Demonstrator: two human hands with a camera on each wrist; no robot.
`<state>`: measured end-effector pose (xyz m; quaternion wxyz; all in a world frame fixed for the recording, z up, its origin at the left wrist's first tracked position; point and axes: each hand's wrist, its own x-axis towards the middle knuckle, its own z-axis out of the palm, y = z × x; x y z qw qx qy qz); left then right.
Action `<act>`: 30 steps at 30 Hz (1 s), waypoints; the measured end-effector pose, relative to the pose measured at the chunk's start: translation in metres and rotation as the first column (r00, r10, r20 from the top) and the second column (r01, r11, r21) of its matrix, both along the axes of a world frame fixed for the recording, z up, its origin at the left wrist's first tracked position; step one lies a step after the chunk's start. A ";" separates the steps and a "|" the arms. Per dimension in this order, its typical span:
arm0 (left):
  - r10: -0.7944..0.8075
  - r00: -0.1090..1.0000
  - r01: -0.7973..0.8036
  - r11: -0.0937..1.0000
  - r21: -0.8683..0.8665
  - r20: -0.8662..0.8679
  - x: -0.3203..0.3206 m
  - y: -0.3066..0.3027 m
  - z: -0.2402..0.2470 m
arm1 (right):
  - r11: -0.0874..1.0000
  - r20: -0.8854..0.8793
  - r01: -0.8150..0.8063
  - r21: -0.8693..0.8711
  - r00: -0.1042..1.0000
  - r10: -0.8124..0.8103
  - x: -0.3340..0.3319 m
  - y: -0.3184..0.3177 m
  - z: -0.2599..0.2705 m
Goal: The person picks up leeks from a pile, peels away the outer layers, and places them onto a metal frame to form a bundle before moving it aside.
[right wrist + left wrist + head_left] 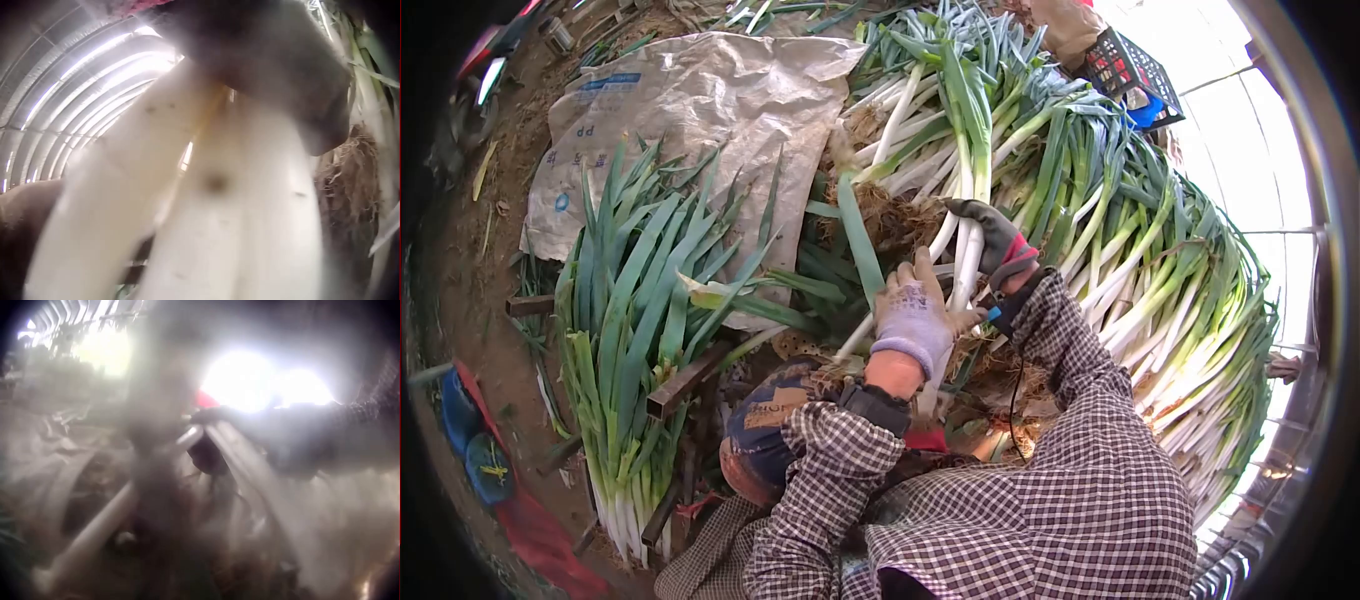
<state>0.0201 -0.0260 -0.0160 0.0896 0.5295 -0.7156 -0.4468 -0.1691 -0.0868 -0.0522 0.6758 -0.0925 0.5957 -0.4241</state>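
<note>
My right hand, in a dark grey glove with a red band, grips several leeks by their white stems. Their green leaves point away from me. Thick white stems fill the right wrist view below the dark glove. My left hand, in a pale glove with purple print, lies just left of these stems, fingers pointing forward and thumb spread to the right. One slanting white stem passes behind the left hand toward the right hand. The left wrist view is badly blurred.
A long heap of leeks curves along the right. Another bunch stands in a metal frame at left, before a pale woven sack. A black crate sits at back right. Loose roots lie ahead.
</note>
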 end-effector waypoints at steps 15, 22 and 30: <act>0.620 0.446 -0.026 0.730 0.683 -0.646 0.023 -0.017 0.031 | 0.850 -0.419 -0.345 -0.397 0.893 0.167 -0.040 -0.055 -0.106; 0.573 0.523 -0.051 0.760 0.647 -0.631 0.060 -0.029 0.032 | 0.551 -0.884 -0.835 0.014 -0.268 -0.384 0.001 -0.143 -0.133; 0.654 0.359 0.143 0.667 0.731 -0.666 0.062 -0.036 0.052 | 0.475 -0.810 -0.802 0.363 -0.523 -0.264 0.014 -0.159 -0.139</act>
